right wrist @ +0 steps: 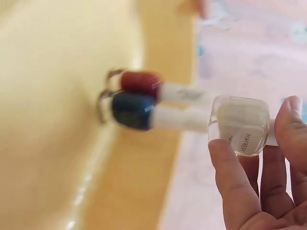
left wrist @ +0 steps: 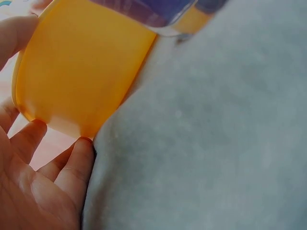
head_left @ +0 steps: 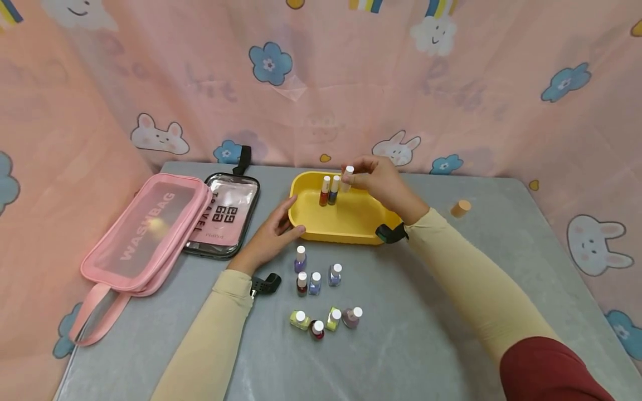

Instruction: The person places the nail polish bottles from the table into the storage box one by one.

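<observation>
In the head view, your right hand [head_left: 383,181] pinches a pale bottle [head_left: 346,185] by its white-capped end at the far side of the yellow tray [head_left: 346,220], just right of a red bottle [head_left: 323,197] and a dark blue bottle [head_left: 332,197] standing inside. Your left hand [head_left: 273,231] touches the tray's left end, thumb spread away from the fingers. Eight more bottles [head_left: 314,286] sit on the tabletop [head_left: 426,334], nearer you.

In the left wrist view, your grip is loose: the fingertips stand apart against the tray's end.

In the right wrist view, your grip is clamped on the pale bottle, thumb at the cap, one fingertip against the glass; whether it touches the neighbouring bottles, you can't tell.
</observation>
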Demonstrator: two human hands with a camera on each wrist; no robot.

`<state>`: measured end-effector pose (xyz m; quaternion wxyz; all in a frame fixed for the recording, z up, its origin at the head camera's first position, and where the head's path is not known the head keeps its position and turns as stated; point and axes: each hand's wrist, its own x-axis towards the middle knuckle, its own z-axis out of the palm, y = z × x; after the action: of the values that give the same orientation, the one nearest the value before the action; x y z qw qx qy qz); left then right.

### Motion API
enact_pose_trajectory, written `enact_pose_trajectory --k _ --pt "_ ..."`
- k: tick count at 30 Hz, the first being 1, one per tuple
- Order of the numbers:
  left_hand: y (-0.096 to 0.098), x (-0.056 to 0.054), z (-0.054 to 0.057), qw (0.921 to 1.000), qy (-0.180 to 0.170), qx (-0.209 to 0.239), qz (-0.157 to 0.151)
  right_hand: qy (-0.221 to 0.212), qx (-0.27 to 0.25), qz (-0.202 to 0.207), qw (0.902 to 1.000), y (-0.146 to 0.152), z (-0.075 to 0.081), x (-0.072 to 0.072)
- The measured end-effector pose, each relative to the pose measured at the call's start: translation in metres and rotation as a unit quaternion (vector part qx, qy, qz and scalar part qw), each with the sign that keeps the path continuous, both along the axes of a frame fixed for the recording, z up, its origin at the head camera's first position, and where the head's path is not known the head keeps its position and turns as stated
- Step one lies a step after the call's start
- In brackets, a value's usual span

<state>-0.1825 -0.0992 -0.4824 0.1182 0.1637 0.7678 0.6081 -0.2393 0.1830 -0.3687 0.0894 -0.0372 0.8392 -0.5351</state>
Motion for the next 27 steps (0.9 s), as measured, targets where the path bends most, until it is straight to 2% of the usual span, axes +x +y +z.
enact_pose_trajectory --k 4,8,12,16,23,27 --pt "0.001 0.002 -0.001 1.0000 -0.002 -0.002 -0.003 -0.032 -0.010 -0.015 0.9993 0.002 -0.016 -0.012" --pt "0.001 0.002 0.000 0.9999 -0.005 -0.009 0.001 -0.055 -0.025 -0.022 0.9980 0.002 -0.023 -0.017" --pt "-0.001 0.001 -0.001 0.9999 -0.005 -0.009 0.003 -0.083 -0.011 -0.023 0.9962 0.002 -0.030 -0.025" --pt "-0.001 0.000 -0.003 1.0000 -0.002 -0.007 0.002 -0.102 0.026 -0.010 0.9944 0.003 -0.034 -0.027" --pt "0.000 0.001 -0.001 0.9999 0.001 -0.012 0.003 -0.072 0.118 0.028 0.9899 0.003 -0.034 -0.030" --pt "0.000 0.000 0.000 0.9999 0.000 -0.013 0.004 -0.061 0.145 0.040 0.9867 0.002 -0.033 -0.031"
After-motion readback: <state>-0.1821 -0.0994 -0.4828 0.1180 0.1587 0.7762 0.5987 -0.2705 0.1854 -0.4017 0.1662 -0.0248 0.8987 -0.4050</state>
